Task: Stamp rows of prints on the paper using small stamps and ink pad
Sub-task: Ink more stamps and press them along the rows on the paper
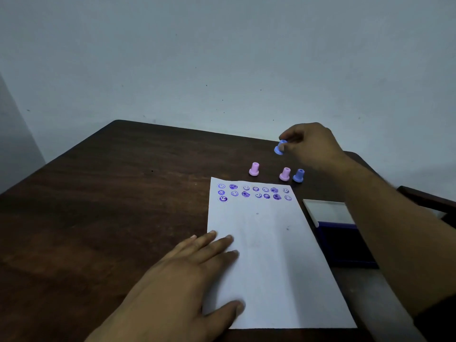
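Head view looks down on a dark wooden table (98, 206) set against a pale wall (222, 58). A sheet of white paper (271, 255) lies on it, carrying two full rows of purple prints (254, 191) along its far edge and a single print starting a third row at the left. The left hand (187, 280) lies flat, fingers spread and loose, with the fingertips (228, 239) and thumb resting on the paper's left edge and the palm on the table. The right hand (311, 144) reaches past the far edge of the paper, its fingers closed around the narrow handle of a blue stamp (280, 147); the stamp sticks out to the left of the fingertips, tilted, its wide end lower, raised above the table. Three more stamps stand upright just beyond the paper: a pink stamp (254, 169) on the left, then a second pink stamp (285, 174) just beside another blue one (298, 175). An open ink pad (345, 243) with a white lid (325, 211) lies to the right of the paper, partly hidden by the right forearm.
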